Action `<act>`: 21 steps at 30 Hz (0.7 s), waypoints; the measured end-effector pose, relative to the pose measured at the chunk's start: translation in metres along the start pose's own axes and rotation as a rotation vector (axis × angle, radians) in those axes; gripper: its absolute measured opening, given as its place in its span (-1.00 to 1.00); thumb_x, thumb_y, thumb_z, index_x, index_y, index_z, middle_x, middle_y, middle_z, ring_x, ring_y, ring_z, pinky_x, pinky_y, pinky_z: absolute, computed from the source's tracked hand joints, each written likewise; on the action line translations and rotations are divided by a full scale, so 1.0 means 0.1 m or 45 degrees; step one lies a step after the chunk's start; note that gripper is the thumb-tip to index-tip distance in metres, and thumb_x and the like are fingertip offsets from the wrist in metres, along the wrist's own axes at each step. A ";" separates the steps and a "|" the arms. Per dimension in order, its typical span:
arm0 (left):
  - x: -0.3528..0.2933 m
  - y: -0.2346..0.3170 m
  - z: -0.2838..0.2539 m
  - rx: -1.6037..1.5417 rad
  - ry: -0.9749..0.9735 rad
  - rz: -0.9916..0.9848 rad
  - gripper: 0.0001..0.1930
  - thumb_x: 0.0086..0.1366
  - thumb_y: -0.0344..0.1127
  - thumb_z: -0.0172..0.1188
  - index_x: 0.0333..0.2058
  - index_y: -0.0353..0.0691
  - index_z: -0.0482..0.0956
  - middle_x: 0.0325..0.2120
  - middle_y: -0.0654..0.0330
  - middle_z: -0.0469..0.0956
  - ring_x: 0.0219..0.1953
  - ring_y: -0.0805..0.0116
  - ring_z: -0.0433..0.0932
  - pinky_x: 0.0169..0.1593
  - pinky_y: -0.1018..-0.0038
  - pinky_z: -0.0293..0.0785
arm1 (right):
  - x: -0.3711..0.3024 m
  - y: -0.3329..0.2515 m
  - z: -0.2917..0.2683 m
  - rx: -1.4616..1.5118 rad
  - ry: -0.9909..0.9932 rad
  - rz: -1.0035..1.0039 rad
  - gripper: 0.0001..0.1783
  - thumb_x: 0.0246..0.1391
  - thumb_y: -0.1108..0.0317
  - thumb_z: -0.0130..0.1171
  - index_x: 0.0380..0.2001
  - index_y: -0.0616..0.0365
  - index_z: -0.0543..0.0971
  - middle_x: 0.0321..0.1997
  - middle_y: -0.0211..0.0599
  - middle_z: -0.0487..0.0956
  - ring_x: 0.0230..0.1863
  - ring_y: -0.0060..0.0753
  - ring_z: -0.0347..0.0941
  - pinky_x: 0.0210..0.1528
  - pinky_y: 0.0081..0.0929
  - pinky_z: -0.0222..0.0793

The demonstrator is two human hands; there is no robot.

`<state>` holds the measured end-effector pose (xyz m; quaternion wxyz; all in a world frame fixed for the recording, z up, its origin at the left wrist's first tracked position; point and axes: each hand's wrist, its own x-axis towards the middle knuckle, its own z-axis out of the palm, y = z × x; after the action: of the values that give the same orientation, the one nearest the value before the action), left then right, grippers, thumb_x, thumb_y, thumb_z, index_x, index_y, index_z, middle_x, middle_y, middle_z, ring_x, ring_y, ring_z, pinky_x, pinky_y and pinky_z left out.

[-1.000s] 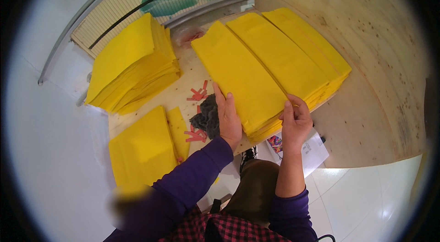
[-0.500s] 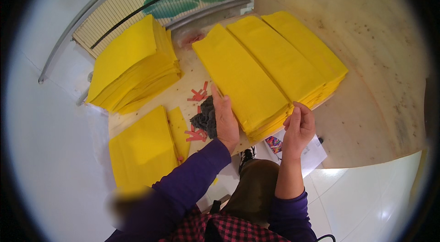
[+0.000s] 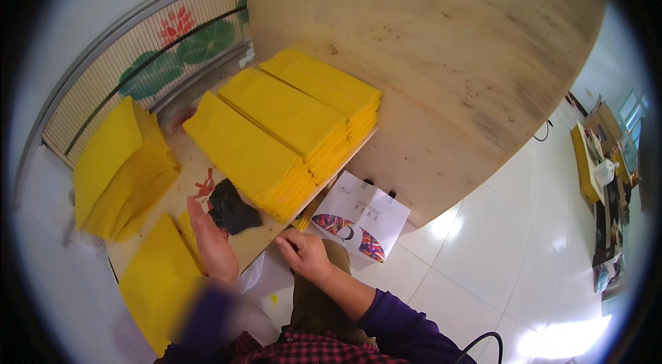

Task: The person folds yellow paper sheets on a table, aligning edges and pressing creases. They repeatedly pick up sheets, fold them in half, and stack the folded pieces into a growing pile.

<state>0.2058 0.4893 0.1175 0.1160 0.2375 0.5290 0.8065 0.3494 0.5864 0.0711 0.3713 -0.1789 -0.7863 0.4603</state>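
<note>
Three side-by-side stacks of folded yellow sheets, possibly paper or cloth, (image 3: 245,150) lie across the table. Near their front edge is a dark grey cloth (image 3: 234,208). My left hand (image 3: 215,247) is open, fingers stretched out along the cloth's left side; whether it touches the cloth I cannot tell. My right hand (image 3: 303,255) is closed, its fingers curled in, just off the table edge below the stacks. Nothing shows in it. To the left of my left hand lies another yellow pile (image 3: 155,274), partly behind my blurred left sleeve.
A tall yellow stack (image 3: 114,164) leans at the far left. Red strips (image 3: 205,185) lie by the cloth. A large wooden board (image 3: 441,67) rises behind the stacks. Below the table edge sits a white printed box (image 3: 362,209). A slatted painted screen (image 3: 158,54) stands behind.
The view has turned right, shifting the stacks leftward. Both hands have drawn away from the stacks toward me. The dark cloth looks flatter and less crumpled.
</note>
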 end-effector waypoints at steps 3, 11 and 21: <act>-0.22 0.24 -0.18 0.099 0.016 0.045 -0.35 0.49 -0.01 -0.34 0.38 -0.27 -0.18 0.43 0.08 -0.24 0.46 0.26 -0.29 0.44 0.31 -0.42 | -0.01 0.05 -0.02 0.006 0.049 0.062 -0.80 0.17 0.28 0.13 -0.43 0.20 0.53 -0.54 -0.06 0.50 -0.50 -0.02 0.47 -0.46 -0.28 0.37; -0.89 0.68 -1.10 0.249 0.144 0.183 -0.40 0.51 -0.06 -0.36 0.39 -0.24 -0.15 0.43 0.13 -0.19 0.46 0.26 -0.24 0.44 0.34 -0.35 | -0.04 0.15 0.07 0.185 0.079 0.291 -0.70 0.20 0.25 0.11 -0.52 0.24 0.49 -0.64 -0.16 0.44 -0.61 -0.29 0.39 -0.49 -0.37 0.32; -1.94 1.22 -2.37 0.670 0.604 0.371 -0.46 0.52 -0.18 -0.38 0.35 -0.37 -0.08 0.39 0.05 -0.06 0.43 0.23 -0.10 0.42 0.35 -0.20 | -0.04 0.07 0.19 0.129 0.010 0.243 -0.67 0.25 0.28 0.08 -0.57 0.23 0.47 -0.69 -0.46 0.41 -0.65 -0.68 0.31 -0.57 -0.62 0.22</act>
<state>0.2612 0.1645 0.1002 -0.1905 0.1385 0.6908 0.6836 0.3375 0.5765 0.0576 0.3374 -0.2357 -0.7400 0.5319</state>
